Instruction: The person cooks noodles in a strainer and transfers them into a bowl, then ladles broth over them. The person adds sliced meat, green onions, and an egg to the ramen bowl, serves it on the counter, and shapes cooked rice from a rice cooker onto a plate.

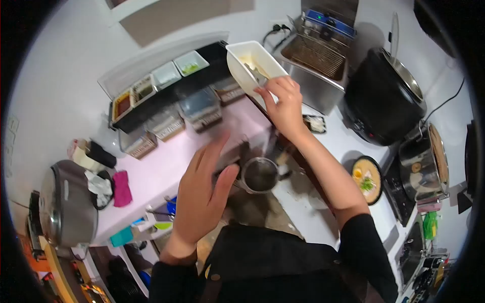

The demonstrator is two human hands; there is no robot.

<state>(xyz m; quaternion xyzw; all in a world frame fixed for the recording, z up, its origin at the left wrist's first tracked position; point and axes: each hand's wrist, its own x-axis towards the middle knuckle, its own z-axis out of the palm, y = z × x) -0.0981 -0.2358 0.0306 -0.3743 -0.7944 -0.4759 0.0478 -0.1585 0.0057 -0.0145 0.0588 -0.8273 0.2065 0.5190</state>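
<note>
My right hand (284, 103) is closed at the near end of a white rectangular tub (235, 63), fingers bent over its rim. A grey utensil-like piece (256, 73) and some pale yellowish food lie inside the tub; its end by my fingers is hidden. My left hand (204, 189) is held up in front of me, fingers stretched out and thumb apart, holding nothing. Below and right of it is a round metal pot or strainer (259, 174), blurred. A black rail (169, 93) holding small containers of sauces and chopped greens runs left of the tub.
Lidded clear boxes (200, 108) line the pink counter (151, 174). A fryer (316, 60), black soup warmer (379, 98) and steel stockpot (422, 166) stand along the right. A bowl of ramen (367, 180) sits nearby. At left are a rice cooker (70, 202) and pink cloth (121, 188).
</note>
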